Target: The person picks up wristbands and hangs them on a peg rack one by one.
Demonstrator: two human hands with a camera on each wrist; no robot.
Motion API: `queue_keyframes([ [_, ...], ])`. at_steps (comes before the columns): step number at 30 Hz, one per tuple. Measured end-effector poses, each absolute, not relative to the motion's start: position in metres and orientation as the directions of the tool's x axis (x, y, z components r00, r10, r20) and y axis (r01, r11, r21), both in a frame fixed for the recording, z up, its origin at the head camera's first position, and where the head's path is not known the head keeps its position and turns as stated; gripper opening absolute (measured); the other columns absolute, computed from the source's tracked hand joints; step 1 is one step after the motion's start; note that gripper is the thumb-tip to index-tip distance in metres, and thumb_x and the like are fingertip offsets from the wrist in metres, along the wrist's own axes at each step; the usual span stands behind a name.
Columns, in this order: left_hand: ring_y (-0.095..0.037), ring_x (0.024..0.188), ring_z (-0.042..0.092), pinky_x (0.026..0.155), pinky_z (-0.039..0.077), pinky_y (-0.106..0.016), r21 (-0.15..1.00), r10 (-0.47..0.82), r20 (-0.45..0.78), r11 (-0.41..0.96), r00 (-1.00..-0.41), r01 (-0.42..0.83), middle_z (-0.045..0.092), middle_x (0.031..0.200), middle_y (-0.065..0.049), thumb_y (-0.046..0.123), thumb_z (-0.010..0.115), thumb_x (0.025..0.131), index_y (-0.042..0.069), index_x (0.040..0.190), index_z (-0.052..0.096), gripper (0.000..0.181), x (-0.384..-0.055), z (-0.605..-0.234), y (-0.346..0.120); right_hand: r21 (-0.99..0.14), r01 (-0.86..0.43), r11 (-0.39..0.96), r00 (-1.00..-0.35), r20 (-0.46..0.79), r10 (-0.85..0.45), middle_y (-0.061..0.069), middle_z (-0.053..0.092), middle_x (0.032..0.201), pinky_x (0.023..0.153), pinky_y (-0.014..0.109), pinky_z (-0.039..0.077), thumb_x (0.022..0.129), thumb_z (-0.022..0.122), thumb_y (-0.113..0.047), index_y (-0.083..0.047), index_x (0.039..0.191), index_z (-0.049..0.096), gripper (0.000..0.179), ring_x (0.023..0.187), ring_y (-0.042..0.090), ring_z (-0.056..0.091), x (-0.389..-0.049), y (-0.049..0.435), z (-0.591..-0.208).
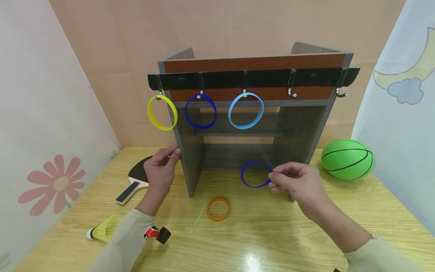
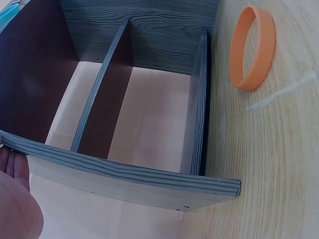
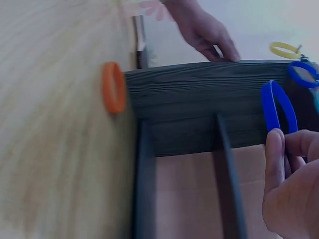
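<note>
the right hand (image 1: pixel 302 185) pinches a blue ring (image 3: pixel 269 107); the left hand (image 1: pixel 161 166) seems to grip the shelf (image 1: pixel 193 147), though partly hidden. an orange ring (image 2: pixel 265 47) lies on the table (image 1: pixel 292 234).

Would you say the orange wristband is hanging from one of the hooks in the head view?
No, the orange wristband lies on the wooden tabletop in front of the gray shelf unit.

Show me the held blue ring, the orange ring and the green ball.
Held blue ring (image 3: pixel 269 108): right wrist view, band's left side.
Orange ring (image 2: pixel 264 56): left wrist view, band's right side.
Green ball (image 1: pixel 348 160): head view, front middle.
</note>
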State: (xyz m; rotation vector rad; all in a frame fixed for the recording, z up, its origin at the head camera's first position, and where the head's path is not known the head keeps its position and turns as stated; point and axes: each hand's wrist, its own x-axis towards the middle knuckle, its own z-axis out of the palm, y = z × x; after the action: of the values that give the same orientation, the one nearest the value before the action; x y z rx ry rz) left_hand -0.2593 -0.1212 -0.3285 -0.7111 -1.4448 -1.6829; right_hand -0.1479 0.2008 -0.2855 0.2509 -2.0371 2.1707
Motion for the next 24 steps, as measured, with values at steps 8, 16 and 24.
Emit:
queue_keyframes([
  [8,-0.01,0.06,0.058,0.057,0.048,-0.018,0.533,-0.205,0.823,-0.046,-0.53,0.845,0.065,0.074,-0.001,-0.012,0.067,0.082,-0.016,0.091,0.067,0.01,-0.26,-0.328,-0.121,-0.908,-0.404,-0.114,-0.913,0.393,0.11,0.014,0.066,0.073,0.06,0.035,0.055,0.079,0.069,0.012,0.008,0.082,0.067,0.005,0.06,0.021,0.067,-0.148,0.207,-0.255],
  [16,-0.01,0.06,0.059,0.059,0.049,-0.018,0.526,-0.204,0.825,-0.063,-0.527,0.848,0.065,0.075,-0.003,-0.012,0.066,0.082,-0.017,0.091,0.066,0.01,-0.26,-0.329,-0.121,-0.826,-0.538,-0.167,-0.839,0.508,0.194,0.016,0.066,0.069,0.057,0.034,0.055,0.075,0.068,0.02,0.012,0.081,0.068,0.01,0.054,0.022,0.066,-0.147,0.209,-0.224],
  [24,-0.01,0.061,0.059,0.059,0.049,-0.018,0.526,-0.205,0.824,-0.065,-0.528,0.848,0.065,0.075,-0.003,-0.012,0.067,0.082,-0.016,0.091,0.066,0.01,-0.26,-0.329,-0.121,-0.751,-0.619,-0.23,-0.781,0.559,0.279,0.019,0.065,0.068,0.056,0.036,0.054,0.07,0.071,0.022,0.018,0.081,0.065,0.013,0.051,0.025,0.065,-0.143,0.212,-0.2],
])
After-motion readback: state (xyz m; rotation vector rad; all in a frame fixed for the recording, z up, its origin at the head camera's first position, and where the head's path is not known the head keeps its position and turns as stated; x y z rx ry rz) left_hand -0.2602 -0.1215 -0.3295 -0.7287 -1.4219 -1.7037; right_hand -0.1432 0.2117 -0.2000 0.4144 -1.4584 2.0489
